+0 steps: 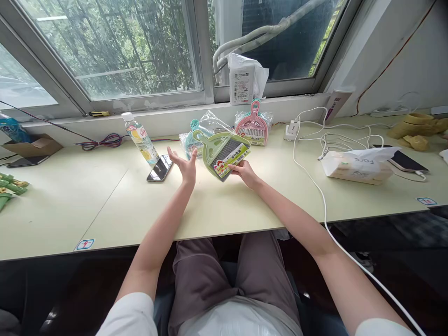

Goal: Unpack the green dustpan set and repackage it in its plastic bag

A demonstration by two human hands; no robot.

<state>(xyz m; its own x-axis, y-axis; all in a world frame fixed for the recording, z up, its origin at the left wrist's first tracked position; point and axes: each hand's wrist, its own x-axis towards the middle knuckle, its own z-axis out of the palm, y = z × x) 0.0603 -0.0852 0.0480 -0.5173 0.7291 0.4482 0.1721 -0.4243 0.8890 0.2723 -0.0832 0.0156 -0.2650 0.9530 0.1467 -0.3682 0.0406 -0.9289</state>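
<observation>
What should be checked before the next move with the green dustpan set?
1. Grip: right hand pinches the lower edge of the green plastic dustpan-and-brush set in its clear wrapper: ok.
2. Left hand is open, palm toward the set, holding nothing: ok.
3. Wrapper sealed or open: cannot tell.
4. Space under the set: bare cream tabletop: ok.
5. Near the left hand: black phone lying flat, clear plastic bottle with yellow label upright behind it; tight: not ok.
6. White cable runs off the table's front edge beside the right forearm; snag risk: not ok.
</observation>
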